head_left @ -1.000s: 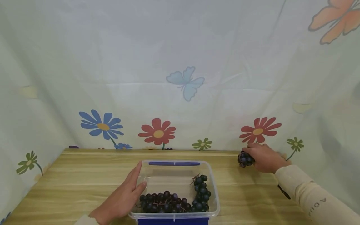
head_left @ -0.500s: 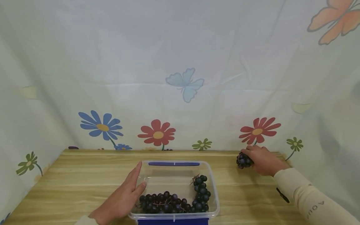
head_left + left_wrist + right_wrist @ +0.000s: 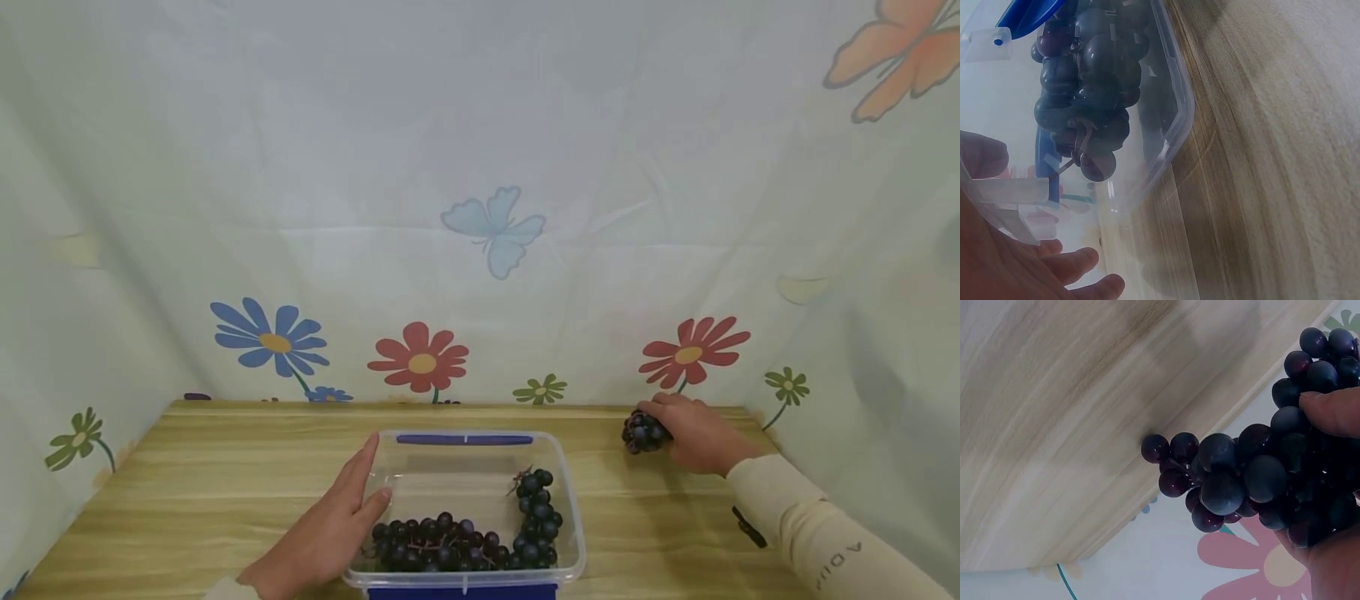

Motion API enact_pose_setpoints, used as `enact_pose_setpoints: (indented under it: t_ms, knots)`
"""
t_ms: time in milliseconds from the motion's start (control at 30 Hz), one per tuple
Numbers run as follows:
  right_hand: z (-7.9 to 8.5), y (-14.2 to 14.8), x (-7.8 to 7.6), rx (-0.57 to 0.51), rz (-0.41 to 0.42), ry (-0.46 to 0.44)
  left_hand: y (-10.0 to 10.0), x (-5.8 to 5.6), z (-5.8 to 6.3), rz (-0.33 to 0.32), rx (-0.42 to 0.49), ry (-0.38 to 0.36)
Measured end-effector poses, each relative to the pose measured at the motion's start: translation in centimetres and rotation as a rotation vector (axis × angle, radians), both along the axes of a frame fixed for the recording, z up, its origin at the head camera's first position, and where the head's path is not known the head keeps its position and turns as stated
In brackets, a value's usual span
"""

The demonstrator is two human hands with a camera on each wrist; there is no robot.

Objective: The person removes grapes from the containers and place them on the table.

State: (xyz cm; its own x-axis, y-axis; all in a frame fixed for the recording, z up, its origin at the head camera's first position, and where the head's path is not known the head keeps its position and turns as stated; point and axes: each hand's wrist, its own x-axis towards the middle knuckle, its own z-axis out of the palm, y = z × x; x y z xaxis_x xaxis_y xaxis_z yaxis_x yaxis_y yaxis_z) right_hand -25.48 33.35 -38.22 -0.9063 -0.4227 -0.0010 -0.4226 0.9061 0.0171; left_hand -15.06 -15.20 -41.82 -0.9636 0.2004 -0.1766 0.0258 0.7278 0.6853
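Observation:
My left hand (image 3: 327, 517) lies along the left wall of a clear plastic container (image 3: 577, 517) with blue clips, its fingers straight on the outside and the thumb over the rim. Two bunches of dark grapes lie in the container: one bunch (image 3: 442, 542) along the near wall, another bunch (image 3: 537, 517) up the right side. At the back right of the table, my right hand (image 3: 701, 429) grips a third bunch of dark grapes (image 3: 1222, 481), thumb on one side and fingers on the other. Part of that bunch is hidden by the hand.
The container stands on a wood-grain table (image 3: 225, 467) near its front. Behind the table hangs a pale curtain (image 3: 360, 167) printed with flowers and butterflies, close to the right hand. Bare table lies between that hand and the container.
My right hand, with the bunch of grapes in it, has shifted slightly left and nearer. The left hand and the container have stayed in place.

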Motion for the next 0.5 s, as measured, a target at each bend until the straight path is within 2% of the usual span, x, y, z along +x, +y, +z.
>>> enact_pose_setpoints:
  t_ms: [100,233,500]
  knots:
    - [-0.24,-0.05,-0.16,-0.034,-0.019,-0.038,-0.03,0.0,-0.01,0.001,0.009,-0.011]
    - [-0.61,-0.04,-0.48,-0.072,-0.002,-0.055,-0.1,0.02,-0.01,0.0,0.012,-0.009]
    - [-0.35,-0.51,-0.9,-0.128,-0.014,-0.134,-0.11,0.08,0.02,-0.007,0.018,0.001]
